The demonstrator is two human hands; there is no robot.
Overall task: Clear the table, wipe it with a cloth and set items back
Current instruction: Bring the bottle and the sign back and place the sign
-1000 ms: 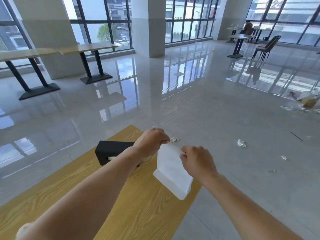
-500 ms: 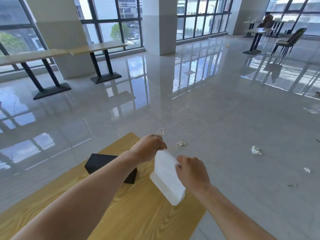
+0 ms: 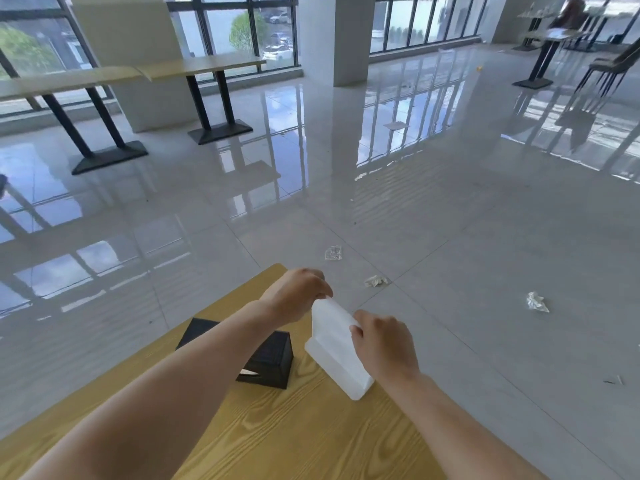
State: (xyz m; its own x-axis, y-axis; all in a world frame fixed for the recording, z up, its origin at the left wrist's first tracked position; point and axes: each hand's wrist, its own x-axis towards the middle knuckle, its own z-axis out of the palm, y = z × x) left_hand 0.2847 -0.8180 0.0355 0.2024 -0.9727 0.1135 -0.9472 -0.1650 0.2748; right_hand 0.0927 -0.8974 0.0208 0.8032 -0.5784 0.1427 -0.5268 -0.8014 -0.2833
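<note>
White cloth: folded, smooth and rectangular, held tilted, its upper edge pinched by the left hand and its right side gripped by the right hand; its lower end hangs low over the right edge of the tabletop, contact not confirmed. Black box: rectangular, resting on the yellow wood-grain tabletop just left of the cloth, partly hidden by the left forearm, with a pale slip showing at its near face.
</note>
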